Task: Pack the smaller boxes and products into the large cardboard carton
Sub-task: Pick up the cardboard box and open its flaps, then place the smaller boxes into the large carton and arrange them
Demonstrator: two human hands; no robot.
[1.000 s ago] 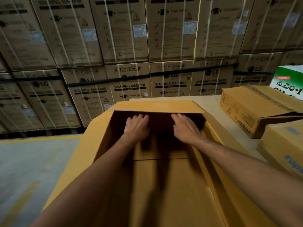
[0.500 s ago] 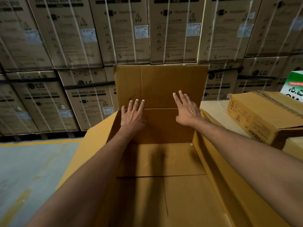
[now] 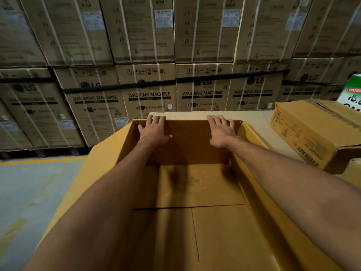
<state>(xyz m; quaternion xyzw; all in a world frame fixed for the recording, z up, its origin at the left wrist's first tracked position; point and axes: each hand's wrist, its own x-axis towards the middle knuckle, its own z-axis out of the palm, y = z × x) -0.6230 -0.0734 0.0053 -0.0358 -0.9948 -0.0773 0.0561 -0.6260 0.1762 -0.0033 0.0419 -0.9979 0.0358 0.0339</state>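
Head view, from the left: a grey floor (image 3: 29, 192) with a yellow line runs beneath a wall of stacked washing machine boxes (image 3: 148, 94). Just in front of the person stands the large carton (image 3: 93, 173), top open, its side flaps spread outward and only its bare bottom panels showing inside. The left hand (image 3: 154, 130) lies flat on the inner face of the far wall, fingers straight and reaching the fold of the far flap (image 3: 185, 115), which is pushed outward and down. The right hand (image 3: 220, 132) does likewise further along the same fold; neither holds anything. To the right, on a pale surface (image 3: 259, 130), sits a smaller brown box (image 3: 312, 133), with a green and white box (image 3: 353, 92) behind it.

This looks like the opening step, with no packing begun. Next would be reaching right for the brown box, probably with both hands, and lowering it flat into a corner.
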